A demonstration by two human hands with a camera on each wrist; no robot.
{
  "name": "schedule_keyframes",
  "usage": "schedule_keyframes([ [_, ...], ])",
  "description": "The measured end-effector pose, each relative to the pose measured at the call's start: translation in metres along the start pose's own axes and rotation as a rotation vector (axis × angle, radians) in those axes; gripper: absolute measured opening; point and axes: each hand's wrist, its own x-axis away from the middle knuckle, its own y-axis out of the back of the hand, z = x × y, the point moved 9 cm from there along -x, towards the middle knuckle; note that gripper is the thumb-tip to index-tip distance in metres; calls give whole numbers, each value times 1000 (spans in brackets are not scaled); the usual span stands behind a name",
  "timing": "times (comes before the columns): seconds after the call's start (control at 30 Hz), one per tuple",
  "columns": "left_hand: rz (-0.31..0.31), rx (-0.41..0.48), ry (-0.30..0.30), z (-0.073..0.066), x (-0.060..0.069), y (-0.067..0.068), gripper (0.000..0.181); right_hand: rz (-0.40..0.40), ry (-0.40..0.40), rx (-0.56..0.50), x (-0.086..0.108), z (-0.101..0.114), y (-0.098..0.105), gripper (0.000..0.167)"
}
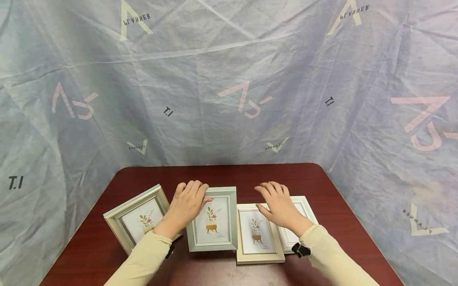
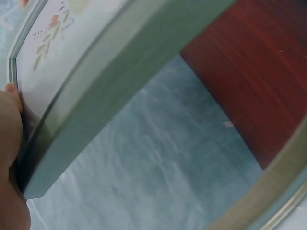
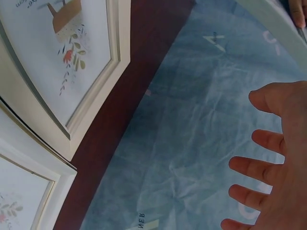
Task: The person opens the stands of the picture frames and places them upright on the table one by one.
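My left hand (image 1: 187, 204) grips the upper left corner of a pale green picture frame (image 1: 233, 222), thumb across its front and fingers behind. In the left wrist view the frame's green edge (image 2: 115, 96) slants over the table. The frame shows a print of a potted plant. My right hand (image 1: 280, 206), spread with nothing in it, hovers over a cream picture frame (image 1: 260, 260) with a similar print. In the right wrist view its thumb and fingers (image 3: 254, 167) are apart. Partly behind the right hand is a white picture frame (image 1: 304, 204).
A champagne-coloured picture frame (image 1: 118, 226) stands tilted at the left, partly covered by the left forearm. All frames are on a dark red wooden table (image 1: 286, 174) with rounded back corners. Grey printed cloth (image 1: 200, 131) hangs around the back and sides.
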Motion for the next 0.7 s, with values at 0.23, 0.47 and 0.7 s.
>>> schedule_keyframes([
  [0.23, -21, 47, -42, -4, -9, 11, 50, 7, -10, -2, -2, -4, 3, 48],
  [0.47, 6, 99, -78, -7, -10, 13, 49, 8, -11, -7, -3, -5, 6, 47],
  [0.7, 49, 223, -111, -9, -12, 16, 34, -4, 12, -4, -5, -4, 7, 47],
])
